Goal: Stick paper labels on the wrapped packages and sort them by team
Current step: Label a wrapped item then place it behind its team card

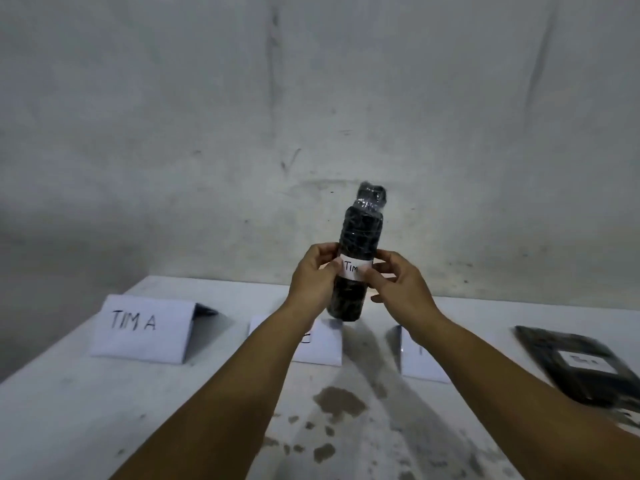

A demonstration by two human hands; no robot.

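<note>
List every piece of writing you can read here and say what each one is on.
"TIM A": folded paper sign on the table, at left.
"TIM", the rest covered by a thumb: white label on the wrapped bottle, held in both hands.
Middle sign: mostly hidden by the left arm, unreadable.
Right sign: mostly hidden by the right arm, unreadable.
Label on the flat dark package: too blurred to read.

Both hands (313,277) (398,282) grip the wrapped bottle (356,251) in open air above the table (104,410). Directly below the grip stand two folded paper signs (322,344) (420,362); the "TIM A" sign (142,329) stands well left, a flat wrapped package (581,365) lies far right, with bare tabletop between them
</note>
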